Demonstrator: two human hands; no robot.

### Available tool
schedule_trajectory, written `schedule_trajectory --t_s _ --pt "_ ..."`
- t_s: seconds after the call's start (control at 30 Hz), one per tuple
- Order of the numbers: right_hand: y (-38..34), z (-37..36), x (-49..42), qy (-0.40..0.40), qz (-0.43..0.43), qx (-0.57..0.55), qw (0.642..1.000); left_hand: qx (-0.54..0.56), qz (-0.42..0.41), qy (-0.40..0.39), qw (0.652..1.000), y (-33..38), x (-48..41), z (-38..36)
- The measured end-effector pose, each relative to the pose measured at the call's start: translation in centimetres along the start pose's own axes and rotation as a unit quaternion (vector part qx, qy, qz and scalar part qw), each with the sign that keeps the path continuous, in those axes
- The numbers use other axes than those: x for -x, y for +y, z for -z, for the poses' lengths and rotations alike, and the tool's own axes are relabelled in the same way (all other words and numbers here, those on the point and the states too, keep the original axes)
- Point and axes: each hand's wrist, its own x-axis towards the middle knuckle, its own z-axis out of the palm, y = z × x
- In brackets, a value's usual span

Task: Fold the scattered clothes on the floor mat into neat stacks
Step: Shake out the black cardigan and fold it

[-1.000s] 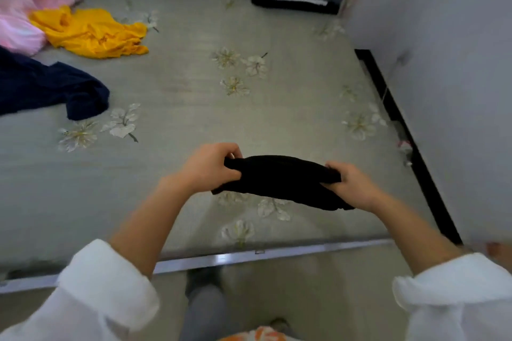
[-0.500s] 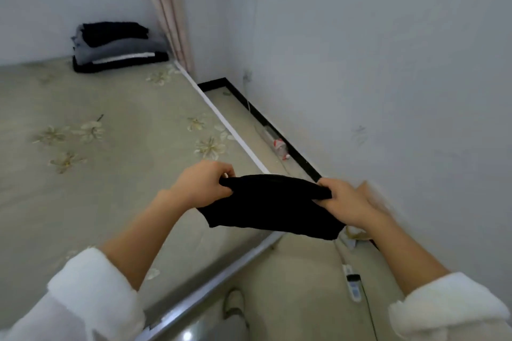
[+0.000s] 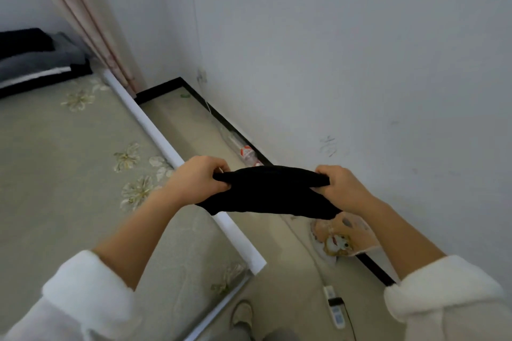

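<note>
Item one: black garment (image 3: 271,193), folded into a narrow band and held in the air in front of you, above the mat's white border (image 3: 171,152) and the strip of bare floor between mat and wall (image 3: 346,49). Its long axis runs left to right, close to level, one end at each hand; the top edge is pulled fairly taut and the lower edge sags in a shallow curve. Item two: your left hand (image 3: 198,178), fingers curled into a fist round the garment's left end, knuckles up. Item three: your right hand (image 3: 342,188), fingers curled tight round the right end in the same way. Both forearms are bare, with white fleecy sleeves (image 3: 88,293) pushed back. Item four: floor mat (image 3: 55,174), grey-green with pale flower prints, filling the left of the view. Item five: stack of folded clothes (image 3: 36,63), black and grey with a white layer showing, at the mat's far corner beside a pink curtain (image 3: 91,21). Item six, on the bare floor along the black skirting: a plastic bottle (image 3: 246,152) lying on its side, a cartoon-printed bag (image 3: 342,238) below your right wrist, and a white power strip (image 3: 333,307) with its cable. Item seven: one shoe (image 3: 242,313) at the bottom edge.
</note>
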Motion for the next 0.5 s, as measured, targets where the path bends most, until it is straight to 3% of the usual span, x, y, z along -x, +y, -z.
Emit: schedule_trajectory --t_s 0.27,0.5 --pt "2.6 7.2 -13.6 -0.019 0.026 0.037 0.999 0.032 0.022 0.027 0.999 1.3 -12.6 1.5" --pt "3.6 11.3 -26.1 -0.044 0.104 0.052 0.992 0.086 0.089 0.096 0.988 0.3 -21.6 1.5"
